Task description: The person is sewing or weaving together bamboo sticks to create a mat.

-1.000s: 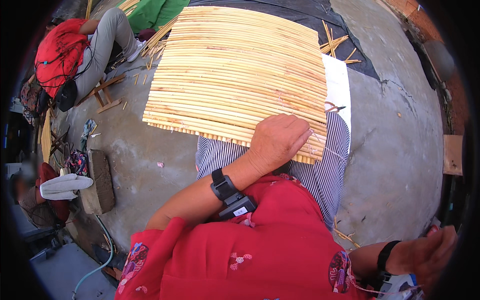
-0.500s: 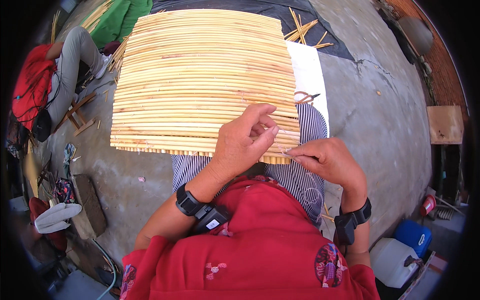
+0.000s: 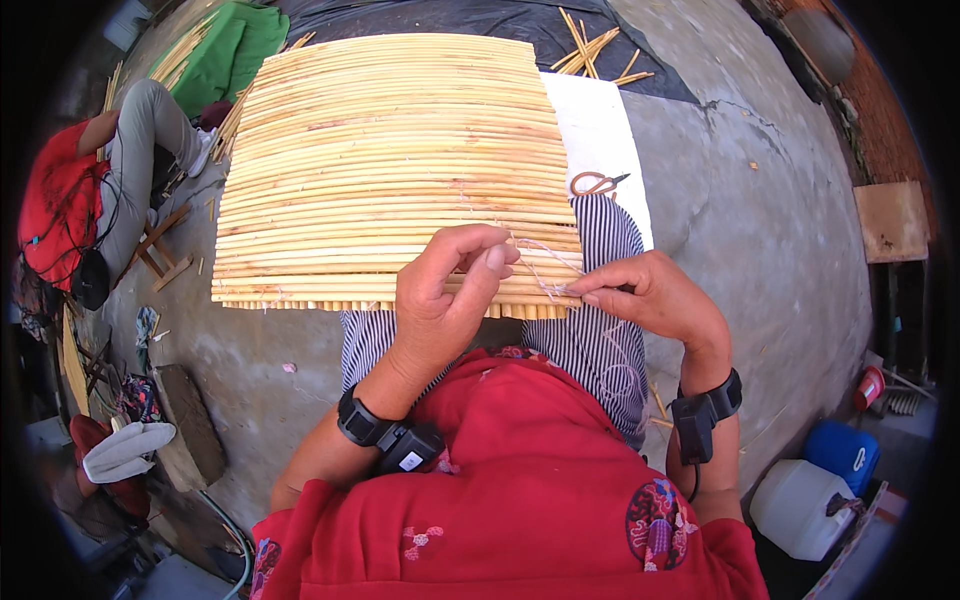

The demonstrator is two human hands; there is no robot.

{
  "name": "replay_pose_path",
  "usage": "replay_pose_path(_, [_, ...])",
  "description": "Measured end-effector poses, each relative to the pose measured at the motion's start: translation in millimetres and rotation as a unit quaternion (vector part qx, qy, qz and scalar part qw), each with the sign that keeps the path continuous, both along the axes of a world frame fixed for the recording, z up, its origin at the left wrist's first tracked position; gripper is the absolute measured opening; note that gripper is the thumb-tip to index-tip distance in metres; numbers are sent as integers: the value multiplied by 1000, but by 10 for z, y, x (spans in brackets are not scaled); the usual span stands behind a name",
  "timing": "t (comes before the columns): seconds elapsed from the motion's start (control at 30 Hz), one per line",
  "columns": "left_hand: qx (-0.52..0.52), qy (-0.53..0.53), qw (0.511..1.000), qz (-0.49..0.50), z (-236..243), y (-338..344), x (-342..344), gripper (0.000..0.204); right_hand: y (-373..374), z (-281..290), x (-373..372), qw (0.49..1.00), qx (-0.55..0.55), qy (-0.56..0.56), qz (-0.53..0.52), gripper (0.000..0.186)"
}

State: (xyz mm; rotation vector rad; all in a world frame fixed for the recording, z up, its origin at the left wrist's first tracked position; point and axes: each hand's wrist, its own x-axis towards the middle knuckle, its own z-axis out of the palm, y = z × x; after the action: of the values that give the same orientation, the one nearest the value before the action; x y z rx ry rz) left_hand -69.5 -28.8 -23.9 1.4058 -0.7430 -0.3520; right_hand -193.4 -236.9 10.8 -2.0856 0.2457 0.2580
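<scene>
Across my striped lap lies a mat of pale reed sticks (image 3: 390, 160), laid side by side, its near edge toward me. Above the mat's near right corner, my left hand (image 3: 440, 285) pinches a thin whitish string (image 3: 545, 262) between thumb and forefinger. My right hand (image 3: 655, 298), at the corner itself, is closed in a pinch on the same string. Between the two hands the string forms a narrow loop. More of it hangs in loose coils over my right thigh. What lies under my fingertips is partly hidden.
Scissors (image 3: 597, 185) with brown handles rest on a white sheet (image 3: 615, 125) right of the mat. Loose sticks (image 3: 590, 50) lie on dark cloth beyond. At left a person in red (image 3: 65, 195) sits near a wooden stool. A brick-like block (image 3: 190, 425) and plastic jugs (image 3: 800, 508) flank me.
My left hand has moved left and slightly down, drawing the string into a wider loop. My right hand has shifted slightly left and up, still pinching. The view has shifted a little.
</scene>
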Motion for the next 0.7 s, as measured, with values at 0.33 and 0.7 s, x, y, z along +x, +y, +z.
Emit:
replay_pose_path(0.33, [239,463,828,-206,-116,679,-178,30,-4,-117,-61,999,-2,-27,16,18])
replay_pose_path(0.7, [-71,553,830,-26,-332,161,-379,45,87,-144,-160,998,-33,-50,35,19])
